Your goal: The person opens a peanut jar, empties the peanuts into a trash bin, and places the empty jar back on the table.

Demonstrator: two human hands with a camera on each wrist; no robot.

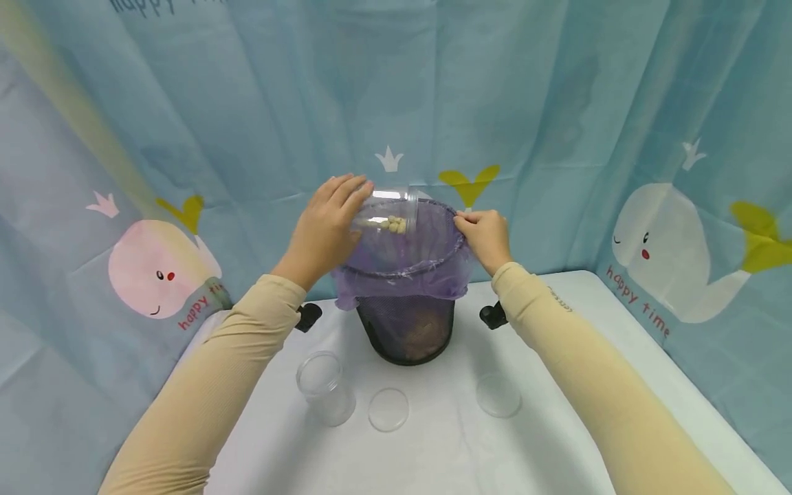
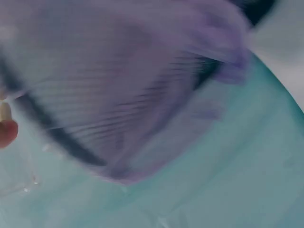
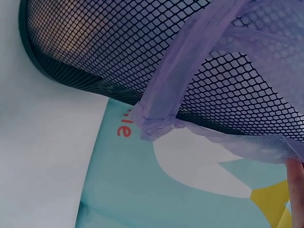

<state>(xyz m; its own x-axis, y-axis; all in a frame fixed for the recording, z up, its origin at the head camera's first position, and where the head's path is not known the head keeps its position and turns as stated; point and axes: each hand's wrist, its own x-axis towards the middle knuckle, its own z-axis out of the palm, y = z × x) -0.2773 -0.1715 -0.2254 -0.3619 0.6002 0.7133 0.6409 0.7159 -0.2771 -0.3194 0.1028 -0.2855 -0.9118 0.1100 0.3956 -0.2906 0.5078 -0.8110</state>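
Note:
My left hand (image 1: 328,223) grips a clear plastic jar (image 1: 382,206) lying on its side, its mouth to the right over the opening of a black mesh bin (image 1: 405,330). A few pale yellow pieces (image 1: 394,224) lie inside near the mouth. Lining the bin is a purple bag (image 1: 402,283) folded down over the rim; in the left wrist view the bag (image 2: 128,90) is blurred. At the right side, my right hand (image 1: 485,237) pinches the rim and bag edge. Through the mesh a brownish lump (image 1: 427,335) shows at the bottom.
A second clear jar (image 1: 326,390) stands front left on the white table (image 1: 433,454). Two clear round lids (image 1: 388,410) lie in front of the bin. Black supports (image 1: 493,315) show beside both forearms. A blue printed curtain (image 1: 526,103) hangs behind.

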